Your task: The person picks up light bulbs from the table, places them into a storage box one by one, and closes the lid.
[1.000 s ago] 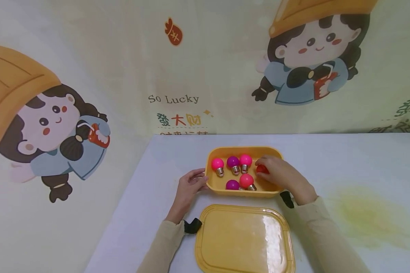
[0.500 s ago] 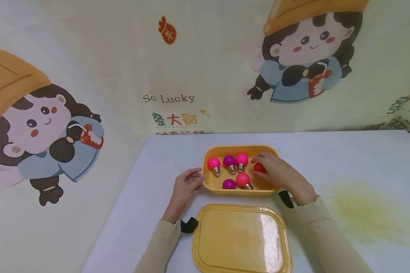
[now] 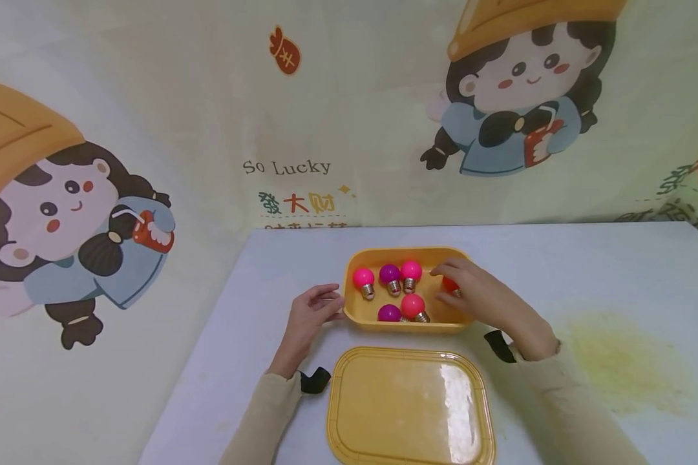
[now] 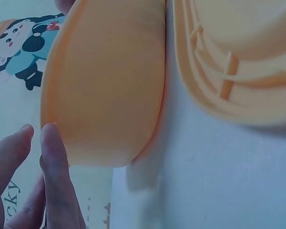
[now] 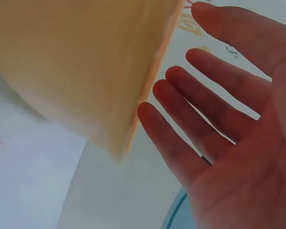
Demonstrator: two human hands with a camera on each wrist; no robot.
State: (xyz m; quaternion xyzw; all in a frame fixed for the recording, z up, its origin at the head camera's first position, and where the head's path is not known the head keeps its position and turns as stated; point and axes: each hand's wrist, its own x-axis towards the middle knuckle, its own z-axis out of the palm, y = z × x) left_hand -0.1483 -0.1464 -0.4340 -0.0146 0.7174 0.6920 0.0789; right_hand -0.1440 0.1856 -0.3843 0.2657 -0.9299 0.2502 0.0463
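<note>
A yellow plastic box (image 3: 407,328) holds several small light bulbs with metal screw bases. Pink bulbs (image 3: 363,278) and purple bulbs (image 3: 390,274) lie in its left and middle parts. A red bulb (image 3: 450,284) lies at the right end, partly hidden behind my right hand (image 3: 491,297). That hand hovers over the box's right end; in the right wrist view its fingers (image 5: 174,138) are spread and hold nothing. My left hand (image 3: 305,323) is beside the box's left end, fingers loose, with a fingertip right at the wall in the left wrist view.
In front of the box a yellow lid (image 3: 407,403) lies flat on the white table (image 3: 558,278). A patterned cloth (image 3: 372,129) with cartoon figures hangs behind and to the left. A yellowish stain (image 3: 622,361) marks the table at right.
My right hand has let go of the red bulb, which now lies at the box's right end, and its fingers have opened. The left hand has drawn back slightly from the box's end.
</note>
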